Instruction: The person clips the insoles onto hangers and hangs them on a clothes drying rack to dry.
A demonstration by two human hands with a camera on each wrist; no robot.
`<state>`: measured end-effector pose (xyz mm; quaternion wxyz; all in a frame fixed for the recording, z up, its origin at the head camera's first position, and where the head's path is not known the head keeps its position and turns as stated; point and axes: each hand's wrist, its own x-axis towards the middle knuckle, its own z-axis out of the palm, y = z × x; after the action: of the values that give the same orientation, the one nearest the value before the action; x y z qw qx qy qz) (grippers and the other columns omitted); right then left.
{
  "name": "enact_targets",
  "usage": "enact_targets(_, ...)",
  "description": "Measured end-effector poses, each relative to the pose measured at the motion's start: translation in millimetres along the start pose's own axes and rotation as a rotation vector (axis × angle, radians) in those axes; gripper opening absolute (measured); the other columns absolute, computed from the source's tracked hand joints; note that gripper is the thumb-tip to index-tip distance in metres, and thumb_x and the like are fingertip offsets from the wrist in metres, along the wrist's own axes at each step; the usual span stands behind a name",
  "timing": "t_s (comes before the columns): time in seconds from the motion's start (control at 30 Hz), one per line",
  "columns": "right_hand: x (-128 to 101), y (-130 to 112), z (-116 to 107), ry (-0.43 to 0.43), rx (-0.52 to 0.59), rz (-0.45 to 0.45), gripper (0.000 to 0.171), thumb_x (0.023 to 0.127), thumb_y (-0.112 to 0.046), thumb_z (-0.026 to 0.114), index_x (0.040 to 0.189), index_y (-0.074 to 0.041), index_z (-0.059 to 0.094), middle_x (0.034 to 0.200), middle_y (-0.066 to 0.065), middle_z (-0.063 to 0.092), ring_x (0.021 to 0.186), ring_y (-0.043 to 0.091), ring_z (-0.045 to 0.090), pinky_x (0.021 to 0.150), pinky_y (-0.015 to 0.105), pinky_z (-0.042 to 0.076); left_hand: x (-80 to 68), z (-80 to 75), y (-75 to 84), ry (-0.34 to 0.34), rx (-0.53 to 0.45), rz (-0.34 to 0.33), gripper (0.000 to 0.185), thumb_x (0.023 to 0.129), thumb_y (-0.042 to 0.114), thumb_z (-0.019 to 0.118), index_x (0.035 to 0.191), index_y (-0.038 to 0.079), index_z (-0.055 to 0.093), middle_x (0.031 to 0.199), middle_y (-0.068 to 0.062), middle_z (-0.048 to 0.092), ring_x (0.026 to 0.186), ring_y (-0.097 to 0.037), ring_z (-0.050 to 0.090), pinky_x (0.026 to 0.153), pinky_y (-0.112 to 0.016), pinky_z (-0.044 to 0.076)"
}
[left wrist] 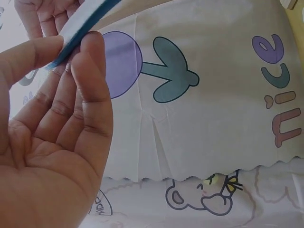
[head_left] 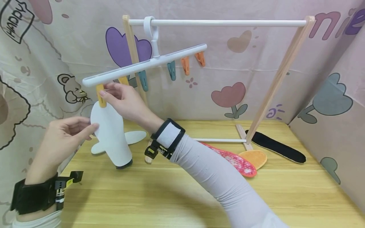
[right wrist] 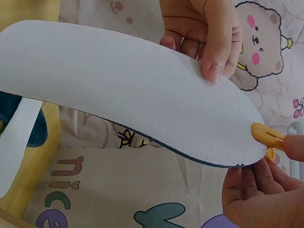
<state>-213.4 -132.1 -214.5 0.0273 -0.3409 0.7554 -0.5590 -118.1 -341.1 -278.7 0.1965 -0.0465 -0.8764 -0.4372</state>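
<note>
A white insole (head_left: 112,136) with a dark blue underside hangs toe-up at the left end of a white clip hanger (head_left: 119,72). My left hand (head_left: 61,136) pinches the insole's left edge between thumb and fingers; the left wrist view shows that edge thin and blue. At the insole's top, my right hand (head_left: 128,101) pinches a yellow clip (head_left: 101,96). In the right wrist view, the tip of this clip (right wrist: 261,133) overlaps the insole's rounded end. The hanger tilts down to the left, its hook over the rack's white rod (head_left: 228,23).
Other clips, yellow, teal and orange (head_left: 185,66), hang from the hanger. On the wooden table lie a black insole (head_left: 278,147), a red-and-white insole (head_left: 239,161), an orange one (head_left: 258,158) and white pieces (head_left: 135,137). The rack's wooden post (head_left: 280,76) stands at the right.
</note>
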Motion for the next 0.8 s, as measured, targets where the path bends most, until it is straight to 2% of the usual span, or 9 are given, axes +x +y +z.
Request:
enact_targets(0.23,-2,10,-2,-0.031,-0.013,-0.022,0.043,0.112,-0.026,0.059,0.15,-0.006,0.06,0.146,0.007,0.07,0.131,0.012,0.069,0.101,0.014,0.054,0.7,2.5,0.6,-0.012,0.02,-0.023,0.021,0.102,0.027,0.077,0.113,0.009,0.078,0.082,0.017,0.078,0.072,-0.004,0.069,0.055,-0.032,0.039)
enact_targets(0.5,-6,21,-6,-0.067,-0.038,-0.034,0.043,0.114,-0.026,0.056,0.152,-0.006,0.059,0.149,0.008,0.068,0.133,0.013,0.068,0.101,0.013,0.054,2.5,2.9,-2.6,-0.024,0.039,-0.028,0.026,0.102,0.028,0.076,0.122,0.012,0.076,0.087,0.017,0.08,0.08,0.0,0.073,0.056,-0.032,0.04)
enact_targets(0.67,-10,29,-8,-0.083,-0.043,-0.023,0.045,0.114,-0.027,0.055,0.155,-0.008,0.056,0.154,0.009,0.064,0.137,0.014,0.066,0.103,0.014,0.054,4.3,5.0,-4.8,-0.035,0.071,-0.011,0.026,0.103,0.029,0.075,0.123,0.012,0.075,0.09,0.017,0.081,0.083,0.002,0.075,0.067,-0.019,0.051)
enact_targets(0.8,-13,37,-8,-0.068,-0.048,-0.019,0.044,0.113,-0.024,0.057,0.153,-0.005,0.057,0.149,0.012,0.067,0.132,0.018,0.069,0.098,0.014,0.056,5.3,7.5,-5.7,-0.043,0.059,0.002,0.024,0.103,0.026,0.075,0.121,0.01,0.075,0.09,0.016,0.081,0.083,0.0,0.076,0.073,-0.015,0.057)
